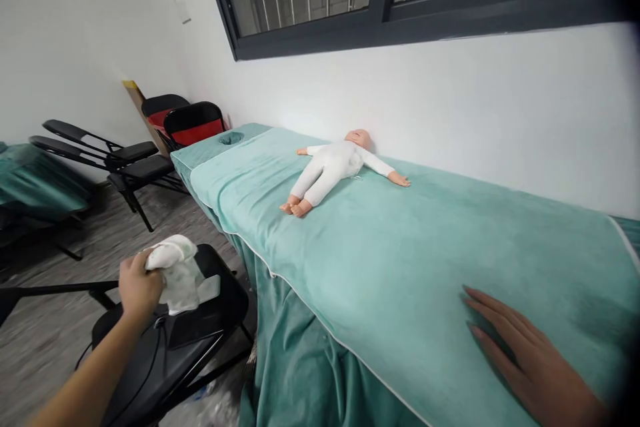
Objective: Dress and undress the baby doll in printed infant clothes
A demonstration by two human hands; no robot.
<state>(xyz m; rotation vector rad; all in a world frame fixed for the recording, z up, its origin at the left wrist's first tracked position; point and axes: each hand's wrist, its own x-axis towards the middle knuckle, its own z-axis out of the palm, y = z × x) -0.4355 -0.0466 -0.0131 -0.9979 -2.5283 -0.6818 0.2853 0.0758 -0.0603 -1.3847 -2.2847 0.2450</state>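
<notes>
My left hand (140, 285) grips a bunched white cloth (179, 273), which hangs above a black folding chair (225, 293) beside the bed. Its fingers are closed around one end of the cloth. My right hand (530, 353) rests on or just over the green bed cover (400, 267) near the bed's front right, fingers stretched out and holding nothing. Toward the wall, a baby doll (330, 163) in a white outfit lies on its back on the cover, arms spread and bare feet pointing toward me.
A dark phone-like slab and a cable lie on the near chair's seat. More black folding chairs (145, 167) stand at the left, by another green-draped table (40, 173). Clear plastic (220, 407) lies on the floor. A dark-framed window (310, 47) is above the bed.
</notes>
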